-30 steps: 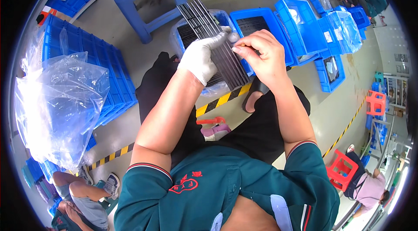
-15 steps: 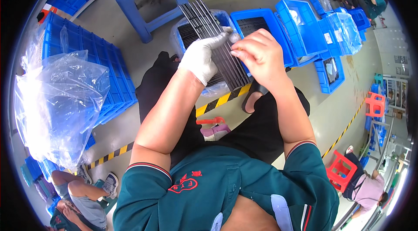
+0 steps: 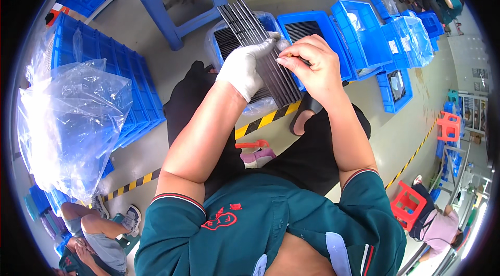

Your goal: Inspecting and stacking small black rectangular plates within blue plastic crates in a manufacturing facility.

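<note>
My left hand point(image 3: 242, 72), in a white glove, is wrapped round a row of long, thin black rods point(image 3: 278, 83) lying side by side and tilted. My bare right hand point(image 3: 316, 65) is just right of the rods, thumb and forefinger pinched together. A tiny yellowish thing point(image 3: 289, 55) shows at those fingertips, too small to name. Under the rods stands a blue bin lined with clear plastic point(image 3: 212, 49), with more dark rods inside, partly hidden by my left hand. Beyond my right hand is a blue tray point(image 3: 281, 17) of similar rods.
A blue stool point(image 3: 179, 31) stands at the far left of the bins. Stacked blue crates point(image 3: 125, 75) and a clear plastic bag point(image 3: 73, 125) are on the left. More blue bins point(image 3: 364, 41) stand right. Striped floor tape point(image 3: 268, 120) runs beneath. Other people sit at both lower sides.
The rods and both hands have shifted very slightly to the right. My right fingers have moved a little, and the small yellowish thing shows more clearly at their tips.
</note>
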